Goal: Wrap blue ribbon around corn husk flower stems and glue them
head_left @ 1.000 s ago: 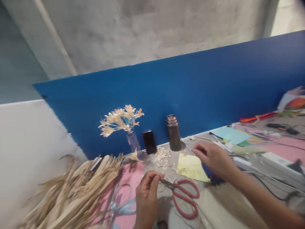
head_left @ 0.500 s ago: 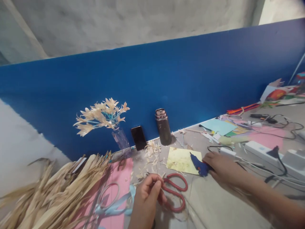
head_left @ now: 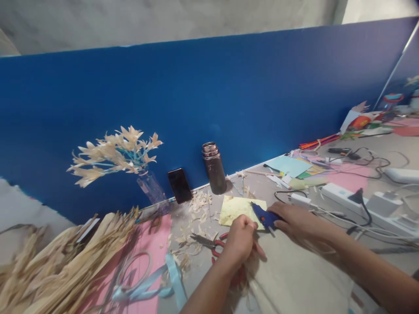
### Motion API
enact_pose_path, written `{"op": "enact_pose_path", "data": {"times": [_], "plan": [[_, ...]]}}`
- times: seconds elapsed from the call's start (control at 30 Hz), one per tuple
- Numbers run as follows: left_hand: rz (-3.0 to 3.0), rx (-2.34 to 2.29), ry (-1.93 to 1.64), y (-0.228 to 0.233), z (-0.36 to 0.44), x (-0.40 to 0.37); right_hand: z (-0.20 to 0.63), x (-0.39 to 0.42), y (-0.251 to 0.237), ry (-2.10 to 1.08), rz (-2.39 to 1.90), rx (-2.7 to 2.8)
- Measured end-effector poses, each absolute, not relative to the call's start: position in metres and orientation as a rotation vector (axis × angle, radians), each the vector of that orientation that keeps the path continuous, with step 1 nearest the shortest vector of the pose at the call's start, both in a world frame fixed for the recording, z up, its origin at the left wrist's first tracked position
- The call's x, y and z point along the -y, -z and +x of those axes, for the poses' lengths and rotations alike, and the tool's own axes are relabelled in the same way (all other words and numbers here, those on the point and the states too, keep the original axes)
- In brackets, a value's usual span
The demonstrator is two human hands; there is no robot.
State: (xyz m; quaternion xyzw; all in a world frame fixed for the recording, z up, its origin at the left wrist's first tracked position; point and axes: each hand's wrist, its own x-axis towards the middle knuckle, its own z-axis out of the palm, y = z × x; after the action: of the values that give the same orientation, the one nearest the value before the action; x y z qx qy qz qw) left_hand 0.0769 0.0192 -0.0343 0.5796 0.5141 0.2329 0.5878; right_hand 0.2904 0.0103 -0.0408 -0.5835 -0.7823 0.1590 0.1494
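- Head view: the right hand (head_left: pixel 296 220) wraps its fingers around the blue glue gun (head_left: pixel 262 214), which lies low over the near right corner of the yellow paper sheet (head_left: pixel 236 208).
- The gun's long axis runs from the hand up and to the left, its nozzle aimed at the far left, toward the left hand (head_left: pixel 241 237).
- The left hand is curled into a loose fist just left of the gun and nearly touching it; whether it pinches anything cannot be told.
- The right hand is the one on the gun; the left is next to the nozzle.
- Red-handled scissors (head_left: pixel 214 245) lie partly under the left hand, blades pointing left.
- The grey tabletop (head_left: pixel 294 279) holds pale husk scraps (head_left: pixel 199 205), a pink sheet (head_left: pixel 153 248) with a light blue ribbon (head_left: pixel 163 283) and a heap of dried husk strips (head_left: pixel 59 266) at the near left.
- Against the blue partition (head_left: pixel 229 96) stand a bottle of husk flowers (head_left: pixel 114 152), a dark phone (head_left: pixel 179 185) and a steel flask (head_left: pixel 213 168).
- To the right lie a white power strip (head_left: pixel 360 203) with cables and coloured papers (head_left: pixel 294 168).
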Motion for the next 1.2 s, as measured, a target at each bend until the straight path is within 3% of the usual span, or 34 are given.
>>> {"op": "enact_pose_path", "data": {"times": [0.3,0.63,0.9,1.2], "plan": [[1.368,-1.206,-0.528,0.041,0.080,-0.016,0.306,-0.015,0.033,-0.754,-1.451,1.726],[1.375,-1.155,-0.624,0.050,0.080,-0.016,0.330,-0.027,0.019,-0.727,-1.371,1.087],[1.184,-0.946,-1.126,0.009,0.057,-0.022,0.293,-0.002,0.004,-1.290,-0.877,1.042],[1.038,-0.872,-1.194,0.048,-0.008,0.009,0.234,-0.008,0.007,-0.978,-1.138,1.486]]}}
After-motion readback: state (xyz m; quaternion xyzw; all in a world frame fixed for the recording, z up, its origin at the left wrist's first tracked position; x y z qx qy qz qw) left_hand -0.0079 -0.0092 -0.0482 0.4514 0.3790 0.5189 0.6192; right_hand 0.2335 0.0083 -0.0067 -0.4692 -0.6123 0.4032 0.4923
